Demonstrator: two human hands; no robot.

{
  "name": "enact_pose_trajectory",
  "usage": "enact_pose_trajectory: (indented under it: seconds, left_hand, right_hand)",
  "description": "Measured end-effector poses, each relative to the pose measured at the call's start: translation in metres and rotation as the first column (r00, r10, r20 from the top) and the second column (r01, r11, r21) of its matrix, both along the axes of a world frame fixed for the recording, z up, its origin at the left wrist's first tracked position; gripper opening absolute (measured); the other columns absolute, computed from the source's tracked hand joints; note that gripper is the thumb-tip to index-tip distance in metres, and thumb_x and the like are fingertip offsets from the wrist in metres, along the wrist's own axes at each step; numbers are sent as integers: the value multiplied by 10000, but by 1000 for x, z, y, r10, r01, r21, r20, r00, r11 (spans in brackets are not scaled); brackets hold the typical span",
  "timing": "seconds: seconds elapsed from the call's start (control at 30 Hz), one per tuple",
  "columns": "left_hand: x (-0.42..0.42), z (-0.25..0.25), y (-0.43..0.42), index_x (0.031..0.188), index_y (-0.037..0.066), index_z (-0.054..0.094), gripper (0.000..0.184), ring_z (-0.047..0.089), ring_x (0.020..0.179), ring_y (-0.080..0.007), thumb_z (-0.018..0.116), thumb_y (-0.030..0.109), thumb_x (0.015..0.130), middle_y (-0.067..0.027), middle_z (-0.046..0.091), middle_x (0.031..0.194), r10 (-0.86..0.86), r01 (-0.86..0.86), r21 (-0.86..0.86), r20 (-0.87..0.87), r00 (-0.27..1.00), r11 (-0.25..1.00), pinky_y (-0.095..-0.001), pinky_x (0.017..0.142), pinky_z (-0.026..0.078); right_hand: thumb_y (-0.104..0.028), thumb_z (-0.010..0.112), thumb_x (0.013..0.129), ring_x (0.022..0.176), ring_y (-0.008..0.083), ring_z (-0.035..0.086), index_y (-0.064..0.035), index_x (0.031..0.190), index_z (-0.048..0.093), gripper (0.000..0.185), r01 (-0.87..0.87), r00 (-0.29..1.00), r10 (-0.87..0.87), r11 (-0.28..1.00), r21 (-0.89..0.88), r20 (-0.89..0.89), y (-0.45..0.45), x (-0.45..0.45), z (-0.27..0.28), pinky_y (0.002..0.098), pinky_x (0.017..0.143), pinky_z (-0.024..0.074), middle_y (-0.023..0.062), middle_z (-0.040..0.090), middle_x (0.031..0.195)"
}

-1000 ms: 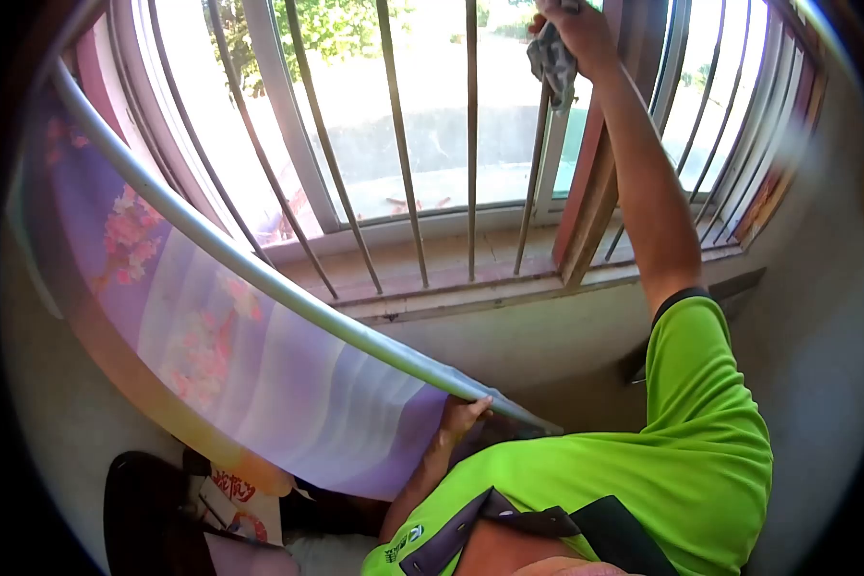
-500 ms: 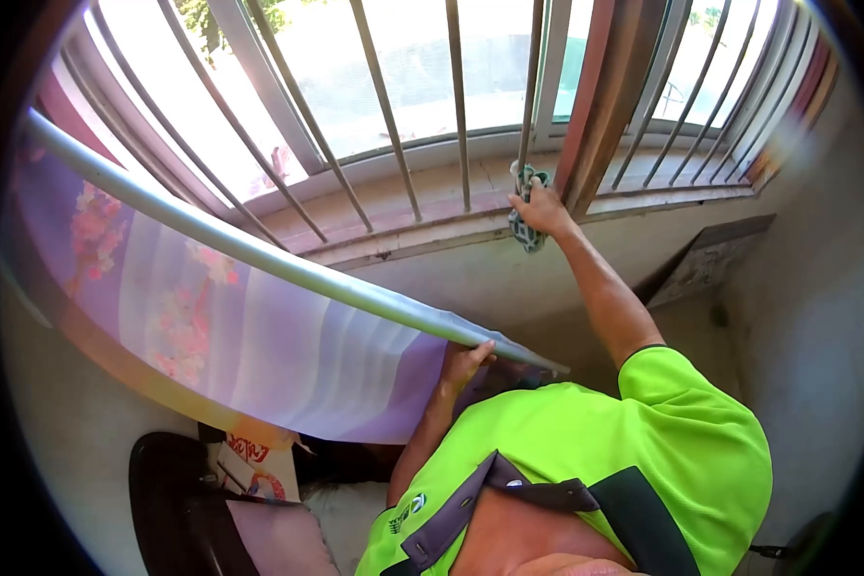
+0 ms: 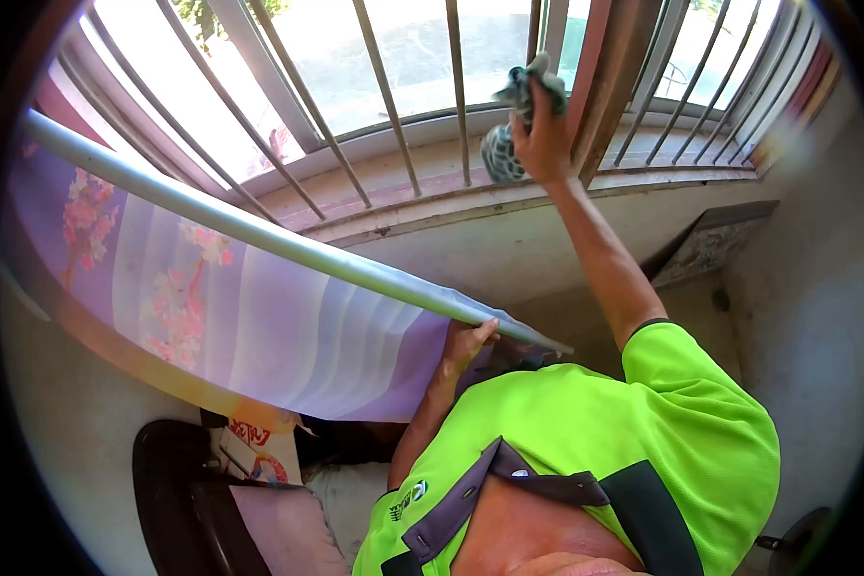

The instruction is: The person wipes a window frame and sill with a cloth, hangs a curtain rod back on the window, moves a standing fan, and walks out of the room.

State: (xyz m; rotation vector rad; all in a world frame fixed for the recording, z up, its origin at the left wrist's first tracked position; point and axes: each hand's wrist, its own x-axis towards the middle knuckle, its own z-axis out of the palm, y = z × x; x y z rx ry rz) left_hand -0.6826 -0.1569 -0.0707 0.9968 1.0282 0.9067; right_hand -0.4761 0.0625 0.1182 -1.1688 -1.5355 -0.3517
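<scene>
Barred windows (image 3: 384, 77) stand above red lettering (image 3: 250, 431), right grip (image 3: 545, 140) clenching cloth (image 3: 501, 156), left grip (image 3: 468, 346) grasping floral sheet (image 3: 283, 322).

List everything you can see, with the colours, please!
cloth: one, green and white, in right hand
printed sheet: one, purple, white and pink, left
pole: one, pale, along sheet's upper edge
window bars: several, brownish, top
post: one, brown, between window sections
board: one, greyish, low right
chair: one, dark brown, bottom left
cushion: one, pinkish, by chair
wall: one, pale, under window
shirt: one, lime green, on person
left hand: one, bare, on pole
right hand: one, bare, holding cloth
</scene>
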Motion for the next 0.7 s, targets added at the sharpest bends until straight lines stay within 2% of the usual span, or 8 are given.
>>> enact_pose_trajectory:
  seconds: [0.07, 0.23, 0.37, 0.43, 0.5, 0.57, 0.6, 0.7]
  left_hand:
    - [0, -1, 1, 956, -14, 659, 175, 661, 633, -152, 709, 116, 852, -86, 674, 771, -27, 27, 0, 23, 999, 1000, -282, 592, 559]
    - [1, 8, 0, 980, -18, 649, 181, 671, 653, -161, 700, 114, 867, -89, 675, 787, -30, 31, -51, 21, 999, 998, -287, 612, 572]
    - [-2, 2, 1, 1010, -21, 633, 198, 684, 676, -174, 695, 115, 880, -97, 679, 806, -66, 66, -35, -11, 998, 997, -299, 636, 589]
    - [-2, 3, 0, 1010, -25, 635, 200, 685, 679, -176, 697, 113, 879, -99, 680, 812, -65, 65, -41, -11, 998, 997, -300, 638, 590]
    - [-3, 4, 0, 1010, -28, 637, 201, 687, 682, -177, 698, 110, 878, -100, 681, 819, -62, 62, -44, -10, 998, 997, -301, 640, 592]
    - [-4, 4, 1, 1014, -32, 642, 205, 687, 683, -176, 697, 114, 880, -101, 682, 836, -82, 81, -30, -30, 996, 996, -299, 640, 592]
    - [-4, 4, 2, 1014, -32, 642, 205, 687, 683, -176, 697, 114, 880, -101, 682, 836, -84, 83, -31, -31, 996, 996, -299, 640, 592]
    - [-3, 3, 3, 1017, -33, 647, 207, 685, 686, -174, 700, 109, 876, -102, 683, 848, -103, 101, -56, -31, 994, 993, -297, 645, 592]
  right_hand:
    - [-87, 610, 847, 1105, 435, 518, -56, 1237, 553, 396, 149, 956, -140, 989, -16, 258, -5, -2, -49, 490, 916, 467, 226, 497, 1222]
    - [-74, 599, 828, 1048, 448, 539, -12, 991, 625, 176, 17, 992, 47, 870, -492, 116, -36, 13, -125, 523, 862, 480, 243, 504, 1192]
    - [-97, 600, 831, 1036, 457, 550, -17, 1028, 613, 213, 76, 997, -65, 835, -545, 40, -44, 33, -119, 518, 850, 489, 250, 518, 1170]
    - [-127, 607, 840, 1041, 454, 557, -16, 1068, 577, 256, 223, 969, -246, 793, -566, 37, -48, 43, -121, 516, 854, 488, 251, 523, 1168]
    - [-202, 606, 855, 1035, 454, 580, -22, 1106, 543, 316, 245, 957, -288, 727, -641, 39, -52, 39, -122, 523, 867, 484, 277, 581, 1122]
    - [-278, 591, 867, 957, 464, 616, -25, 1179, 561, 403, 231, 936, -350, 554, -800, 29, -52, 29, -120, 530, 850, 487, 293, 643, 988]
    - [-326, 583, 868, 864, 476, 635, -18, 1092, 561, 382, 204, 956, -293, 636, -744, 11, -42, 23, -134, 550, 808, 493, 287, 660, 878]
    - [-319, 597, 853, 943, 466, 636, -15, 1034, 547, 357, 40, 985, -159, 589, -807, -67, -38, -24, -134, 556, 835, 499, 285, 665, 975]
